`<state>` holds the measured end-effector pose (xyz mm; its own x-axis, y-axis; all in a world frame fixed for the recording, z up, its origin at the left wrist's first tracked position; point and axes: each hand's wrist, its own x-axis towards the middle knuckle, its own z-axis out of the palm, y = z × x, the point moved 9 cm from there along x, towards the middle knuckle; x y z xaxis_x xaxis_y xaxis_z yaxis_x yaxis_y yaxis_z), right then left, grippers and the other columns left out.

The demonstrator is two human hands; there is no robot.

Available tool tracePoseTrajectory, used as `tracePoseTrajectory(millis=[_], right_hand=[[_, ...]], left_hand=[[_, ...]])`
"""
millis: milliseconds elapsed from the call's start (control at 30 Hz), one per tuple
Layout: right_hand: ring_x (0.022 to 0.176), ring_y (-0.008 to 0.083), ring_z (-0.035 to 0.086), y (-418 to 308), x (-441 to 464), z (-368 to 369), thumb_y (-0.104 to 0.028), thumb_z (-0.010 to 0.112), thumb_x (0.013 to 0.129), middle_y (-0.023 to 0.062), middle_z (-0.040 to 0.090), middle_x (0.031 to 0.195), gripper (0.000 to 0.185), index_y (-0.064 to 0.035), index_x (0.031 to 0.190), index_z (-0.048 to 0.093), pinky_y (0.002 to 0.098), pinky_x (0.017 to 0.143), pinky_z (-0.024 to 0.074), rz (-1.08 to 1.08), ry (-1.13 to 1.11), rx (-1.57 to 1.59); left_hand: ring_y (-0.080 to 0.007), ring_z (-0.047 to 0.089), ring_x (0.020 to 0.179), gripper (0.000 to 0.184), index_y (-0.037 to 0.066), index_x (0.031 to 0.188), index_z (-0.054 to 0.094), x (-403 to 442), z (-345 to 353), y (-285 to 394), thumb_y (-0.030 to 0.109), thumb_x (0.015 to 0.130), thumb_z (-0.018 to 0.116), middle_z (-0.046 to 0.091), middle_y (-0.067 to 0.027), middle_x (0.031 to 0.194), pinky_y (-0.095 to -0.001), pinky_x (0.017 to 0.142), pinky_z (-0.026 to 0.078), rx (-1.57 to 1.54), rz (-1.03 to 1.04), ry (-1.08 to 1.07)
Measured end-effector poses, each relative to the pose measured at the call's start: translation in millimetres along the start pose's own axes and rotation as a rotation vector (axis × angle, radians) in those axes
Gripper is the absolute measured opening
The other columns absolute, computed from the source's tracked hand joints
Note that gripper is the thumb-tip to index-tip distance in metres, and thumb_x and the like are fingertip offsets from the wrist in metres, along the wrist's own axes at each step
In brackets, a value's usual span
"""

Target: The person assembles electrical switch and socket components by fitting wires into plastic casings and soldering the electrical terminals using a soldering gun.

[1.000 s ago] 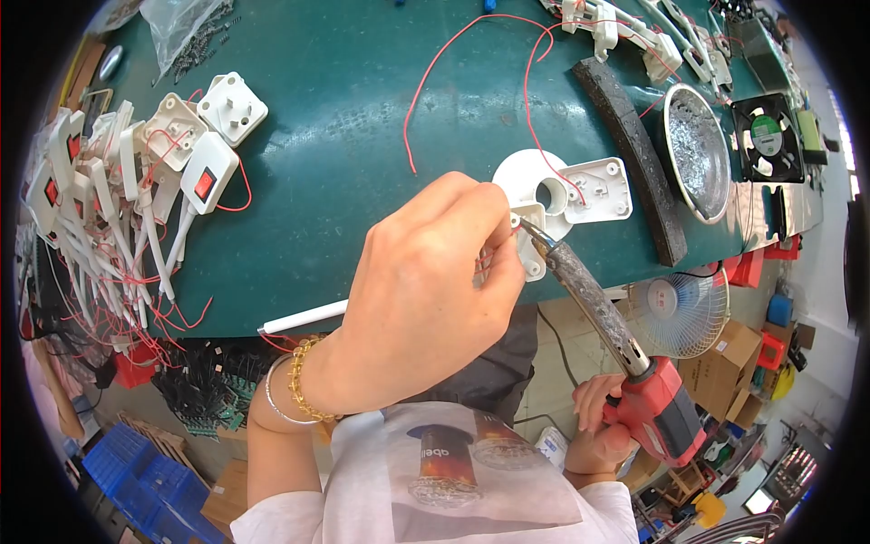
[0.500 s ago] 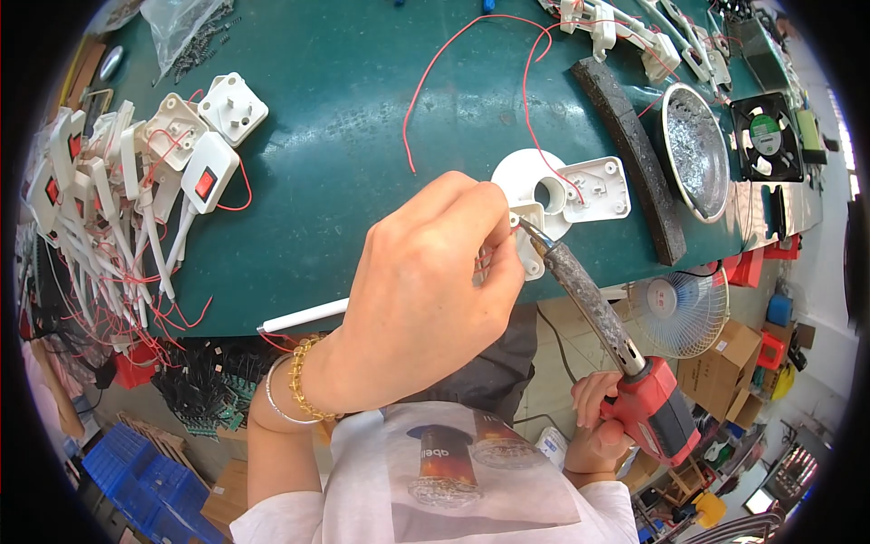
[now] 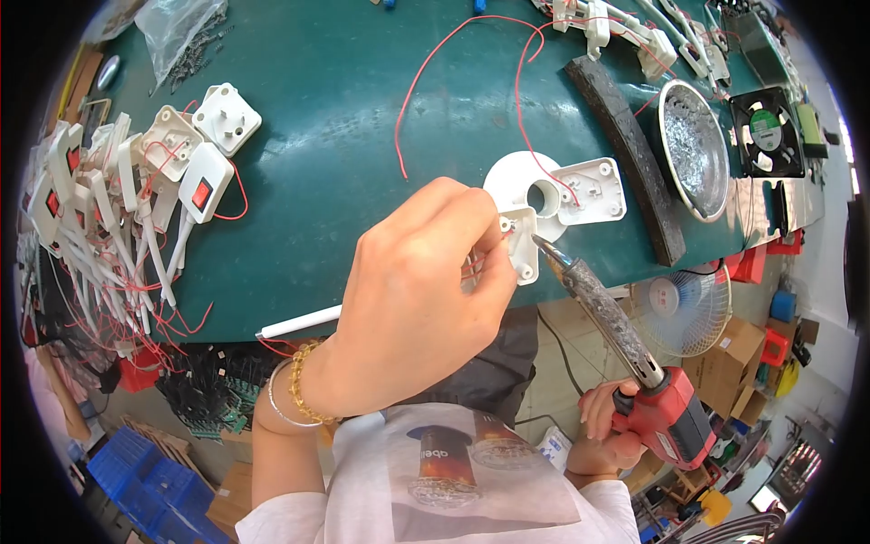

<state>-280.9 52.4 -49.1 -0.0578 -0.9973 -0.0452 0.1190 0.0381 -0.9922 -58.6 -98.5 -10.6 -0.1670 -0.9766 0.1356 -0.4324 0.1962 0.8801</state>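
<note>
My left hand [image 3: 426,281] is closed on a small white plastic housing [image 3: 523,247], its open inside facing up. The fingers hide most of the housing and bits of red wire by it. A white tube [image 3: 304,322] sticks out behind this hand; whether it joins the housing is hidden. My right hand [image 3: 603,426] grips the red handle of a soldering iron [image 3: 598,299]. The iron's tip points up and left, just right of the housing, seemingly apart from it. Beyond lie a white spool-like disc [image 3: 507,177] and a white plug shell [image 3: 594,190] with a red wire [image 3: 518,82].
A dark bar [image 3: 630,159] and a metal bowl of solder scraps [image 3: 696,150] stand at the right, near a small black fan [image 3: 767,134]. White tubes and switch housings [image 3: 100,199] are heaped at the left. A plug cover [image 3: 227,120] lies beside them. A fan [image 3: 680,304] stands below the table.
The soldering iron's tip has drawn back from the housing, down and to the right, with my right hand. More of the housing's inside shows now. My left hand keeps its grip.
</note>
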Motion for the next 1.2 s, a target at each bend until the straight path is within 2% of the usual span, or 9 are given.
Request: tracePoseTrajectory(millis=[67,133,300,433,467,533,867,933,1200], right_hand=[[0.042,0.0123,0.045,3.1,-3.0,0.1,-0.064,0.062,0.073,-0.0019,0.047,0.051,0.081,-0.0043,0.125,0.042,0.0271,0.046,0.0366,0.008,0.008,-0.002],[0.041,0.0147,0.043,12.6,-9.5,-12.5,-0.057,0.075,0.063,0.0020,0.043,0.050,0.070,-0.0076,0.088,0.031,0.0268,0.045,0.0341,0.084,0.195,0.086],[0.042,0.0138,0.043,11.0,-2.1,-3.1,-0.057,0.075,0.061,0.0017,0.045,0.051,0.071,-0.0050,0.087,0.036,0.0265,0.044,0.0346,0.105,0.151,0.127],[0.044,0.0140,0.045,9.1,10.0,5.9,-0.055,0.077,0.060,0.0032,0.050,0.053,0.062,-0.0014,0.073,0.048,0.0262,0.044,0.0347,0.122,-0.010,0.163],[0.044,0.0140,0.045,11.0,11.3,2.8,-0.055,0.077,0.060,0.0032,0.050,0.053,0.062,-0.0014,0.073,0.048,0.0262,0.044,0.0347,0.123,-0.009,0.164],[0.042,0.0111,0.046,5.1,11.9,11.4,-0.062,0.063,0.073,-0.0046,0.046,0.050,0.077,-0.0055,0.122,0.045,0.0259,0.045,0.0362,-0.021,-0.183,0.032],[0.041,0.0118,0.046,1.5,16.4,16.1,-0.060,0.065,0.073,-0.0035,0.047,0.050,0.073,-0.0064,0.119,0.049,0.0255,0.043,0.0368,-0.053,-0.195,0.068],[0.048,0.0186,0.049,9.3,18.4,6.8,-0.049,0.079,0.066,0.0083,0.053,0.053,0.056,-0.0017,0.058,0.052,0.0304,0.048,0.0377,0.120,0.001,0.238],[0.045,0.0179,0.045,4.4,15.9,8.0,-0.054,0.069,0.073,0.0044,0.047,0.051,0.056,-0.0005,0.075,0.051,0.0328,0.048,0.0365,0.132,0.083,0.187]], left_hand=[[-0.0172,0.063,0.068,0.007,-0.006,0.070,0.055,0.2,-0.1,-0.5,-0.010,0.069,0.061,0.062,-0.0129,0.081,-0.0272,0.063,0.053,-0.006,-0.007,-0.002],[-0.0165,0.063,0.068,0.007,-0.006,0.070,0.055,0.1,-0.2,-0.1,-0.010,0.069,0.061,0.063,-0.0128,0.081,-0.0266,0.063,0.052,-0.004,-0.002,-0.002],[-0.0237,0.055,0.058,0.011,-0.001,0.070,0.052,-0.1,-1.3,3.2,-0.007,0.068,0.061,0.054,-0.0105,0.070,-0.0320,0.052,0.045,-0.047,0.073,0.048],[-0.0144,0.061,0.065,0.008,-0.004,0.067,0.055,1.1,-1.1,2.1,-0.010,0.069,0.061,0.063,-0.0123,0.078,-0.0250,0.059,0.050,0.007,0.009,0.009],[-0.0144,0.061,0.064,0.008,-0.004,0.067,0.055,1.1,-1.2,1.9,-0.010,0.069,0.061,0.063,-0.0123,0.078,-0.0250,0.059,0.050,0.011,0.007,0.011],[-0.0143,0.061,0.064,0.008,-0.004,0.067,0.055,1.2,-1.1,2.2,-0.010,0.069,0.061,0.064,-0.0123,0.079,-0.0249,0.058,0.050,0.010,0.000,0.010],[-0.0234,0.057,0.060,0.013,-0.001,0.073,0.053,-0.4,-0.8,2.4,-0.009,0.068,0.062,0.056,-0.0106,0.072,-0.0314,0.052,0.047,-0.038,0.052,0.037],[-0.0234,0.057,0.060,0.013,-0.001,0.073,0.053,-0.1,-0.8,2.6,-0.009,0.068,0.062,0.056,-0.0107,0.073,-0.0314,0.052,0.047,-0.034,0.048,0.035],[-0.0231,0.058,0.061,0.013,-0.001,0.073,0.054,-0.1,-1.4,2.7,-0.009,0.067,0.063,0.057,-0.0110,0.074,-0.0307,0.052,0.047,-0.033,0.037,0.030]])
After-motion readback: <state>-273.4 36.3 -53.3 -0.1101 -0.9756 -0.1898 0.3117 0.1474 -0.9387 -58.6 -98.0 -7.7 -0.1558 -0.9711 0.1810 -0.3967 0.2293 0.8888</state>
